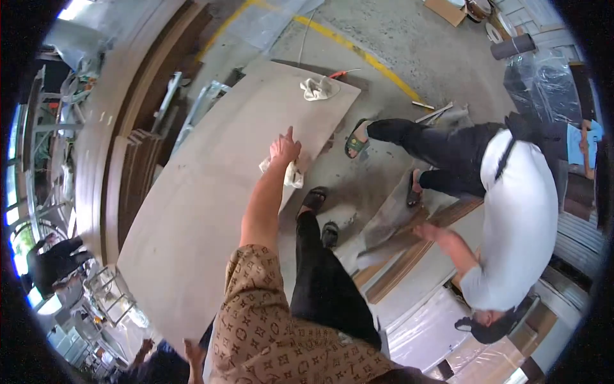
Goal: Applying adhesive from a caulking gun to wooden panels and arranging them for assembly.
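A person in a tan patterned sleeve (252, 275) is holding the left hand (286, 150) out over a broad, pale grey-beige panel (192, 192), near its right long edge. The panel is lying flat and filling the middle of the view. The index finger (290, 134) is pointing toward the panel's far end; the other fingers seem to be curling in, though they are too small to tell whether they are gripping anything. The right hand is not showing.

A light fingertip and a relaxed wrist would probably be serving best here, with soft fabric kept smooth against the panel and any grit or hard tool kept off its face.

The panel is looking matte, straight-edged and faintly smudged. A crumpled off-white cloth (295, 176) is showing at both sides of the wrist; a second bunched white cloth (318, 89) is lying at the far end, beside a slim red-handled item (338, 74). Mottled concrete floor (384, 32) is spreading beyond, crossed by a yellow line (358, 46). At right, a co-worker (521, 205) in a white top is standing.
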A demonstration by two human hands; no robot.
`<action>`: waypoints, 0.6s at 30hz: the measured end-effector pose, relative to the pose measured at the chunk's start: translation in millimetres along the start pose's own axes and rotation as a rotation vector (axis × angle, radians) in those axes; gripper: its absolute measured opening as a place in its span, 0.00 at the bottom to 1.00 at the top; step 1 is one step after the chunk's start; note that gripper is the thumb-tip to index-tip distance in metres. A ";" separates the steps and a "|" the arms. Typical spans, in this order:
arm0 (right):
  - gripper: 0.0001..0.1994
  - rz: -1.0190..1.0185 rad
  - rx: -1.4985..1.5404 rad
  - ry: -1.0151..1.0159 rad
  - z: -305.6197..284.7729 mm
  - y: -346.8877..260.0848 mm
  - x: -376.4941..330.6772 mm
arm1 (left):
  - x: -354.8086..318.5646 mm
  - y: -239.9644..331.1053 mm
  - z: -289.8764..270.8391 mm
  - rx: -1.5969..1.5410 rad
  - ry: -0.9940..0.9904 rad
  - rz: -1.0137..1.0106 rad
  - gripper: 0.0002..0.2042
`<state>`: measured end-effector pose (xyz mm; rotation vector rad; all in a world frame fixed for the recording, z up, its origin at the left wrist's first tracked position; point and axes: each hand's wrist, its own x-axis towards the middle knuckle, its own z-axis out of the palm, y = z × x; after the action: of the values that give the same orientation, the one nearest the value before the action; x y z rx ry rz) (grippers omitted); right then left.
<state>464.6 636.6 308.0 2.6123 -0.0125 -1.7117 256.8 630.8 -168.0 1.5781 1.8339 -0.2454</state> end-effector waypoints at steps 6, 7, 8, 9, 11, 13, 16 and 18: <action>0.23 0.044 -0.021 0.087 37.2 -76.2 104.3 | 166.8 63.3 1.6 -0.040 0.070 0.084 0.40; 0.23 0.022 -0.024 0.089 41.7 -81.0 112.0 | 195.7 66.0 -12.2 -0.120 0.119 0.089 0.40; 0.23 -0.001 -0.024 0.088 45.0 -85.1 116.6 | 223.2 60.0 -26.5 -0.121 0.138 0.093 0.40; 0.24 -0.029 -0.022 0.062 45.0 -88.3 112.5 | 251.0 37.4 -50.3 -0.168 0.104 0.186 0.36; 0.24 0.005 -0.013 0.075 30.3 -82.6 111.2 | 262.1 61.8 -69.2 -0.084 0.113 0.284 0.26; 0.24 0.048 0.041 0.089 0.8 -67.3 92.8 | 245.5 99.4 -88.1 -0.317 0.126 0.161 0.24; 0.25 0.087 0.191 0.121 -65.1 -17.9 50.5 | 161.4 149.7 -128.1 -0.455 0.240 0.208 0.25; 0.25 0.094 0.367 0.146 -96.3 31.5 4.2 | 97.4 154.9 -185.4 -0.615 0.125 0.350 0.21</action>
<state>554.7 606.1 343.2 2.9258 -0.4843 -1.6158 328.8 848.8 -45.1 1.4435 1.4811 0.5394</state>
